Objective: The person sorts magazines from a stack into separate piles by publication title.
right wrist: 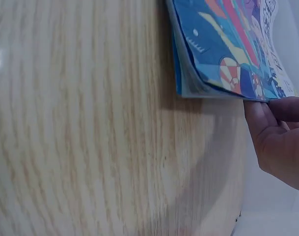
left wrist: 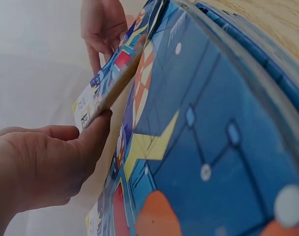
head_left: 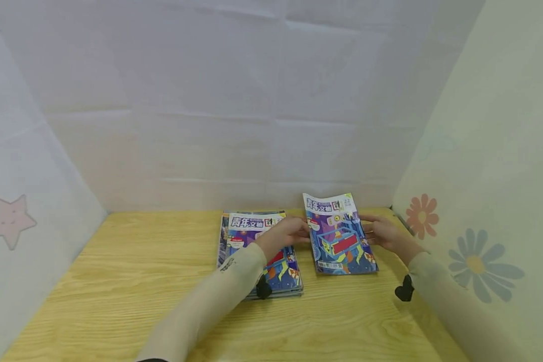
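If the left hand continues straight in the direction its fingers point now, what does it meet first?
The left hand points rightward across the table and already grips the left edge of the single magazine. Going on, it would most likely run along that cover and meet the right hand, which holds the opposite edge, though depth is uncertain.

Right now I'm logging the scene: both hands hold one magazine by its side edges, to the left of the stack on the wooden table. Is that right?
Not quite. The head view shows the magazine, held by the left hand and right hand, to the right of the stack on the table, not the left.
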Motion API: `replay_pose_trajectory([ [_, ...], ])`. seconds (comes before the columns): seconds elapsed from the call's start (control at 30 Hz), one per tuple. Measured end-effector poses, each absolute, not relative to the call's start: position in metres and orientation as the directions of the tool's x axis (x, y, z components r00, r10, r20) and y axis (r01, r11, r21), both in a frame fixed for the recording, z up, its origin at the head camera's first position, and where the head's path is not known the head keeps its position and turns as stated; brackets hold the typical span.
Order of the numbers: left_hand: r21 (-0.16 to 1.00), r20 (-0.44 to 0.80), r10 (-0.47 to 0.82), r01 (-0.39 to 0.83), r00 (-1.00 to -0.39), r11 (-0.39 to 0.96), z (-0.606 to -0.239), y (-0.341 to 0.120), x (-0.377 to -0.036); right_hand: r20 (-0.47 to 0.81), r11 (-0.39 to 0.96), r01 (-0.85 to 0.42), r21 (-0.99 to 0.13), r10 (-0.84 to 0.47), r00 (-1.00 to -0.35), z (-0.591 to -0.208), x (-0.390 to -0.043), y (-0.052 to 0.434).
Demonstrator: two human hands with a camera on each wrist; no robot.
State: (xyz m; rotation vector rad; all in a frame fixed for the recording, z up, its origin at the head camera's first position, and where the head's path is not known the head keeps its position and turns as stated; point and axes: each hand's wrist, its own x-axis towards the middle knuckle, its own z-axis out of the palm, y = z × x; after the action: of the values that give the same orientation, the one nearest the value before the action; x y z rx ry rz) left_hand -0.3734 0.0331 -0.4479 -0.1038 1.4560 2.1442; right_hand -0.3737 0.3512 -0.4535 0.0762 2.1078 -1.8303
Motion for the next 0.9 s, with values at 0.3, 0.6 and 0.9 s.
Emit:
replay_pose_trajectory([
  [0.3, 0.821, -0.385, 0.416, -0.512, -0.824, -0.253, -0.447, 0.044, -0.37, -0.27, 0.257, 0.224, -0.94, -0.159, -0.949, -0.456, -0.367, 0.35],
  [0.6, 0.758, -0.498, 0.411, -0.614, -0.763, -0.22, -0.438, 0.044, -0.366, -0.289, 0.261, 0.256, -0.931, -0.096, -0.953, -0.451, -0.359, 0.343],
  [0.9, 0.808, -0.49, 0.411, -0.578, -0.769, -0.119, -0.418, 0.027, -0.36, -0.203, 0.179, 0.177, -0.968, -0.14, -0.969, -0.429, -0.342, 0.334],
])
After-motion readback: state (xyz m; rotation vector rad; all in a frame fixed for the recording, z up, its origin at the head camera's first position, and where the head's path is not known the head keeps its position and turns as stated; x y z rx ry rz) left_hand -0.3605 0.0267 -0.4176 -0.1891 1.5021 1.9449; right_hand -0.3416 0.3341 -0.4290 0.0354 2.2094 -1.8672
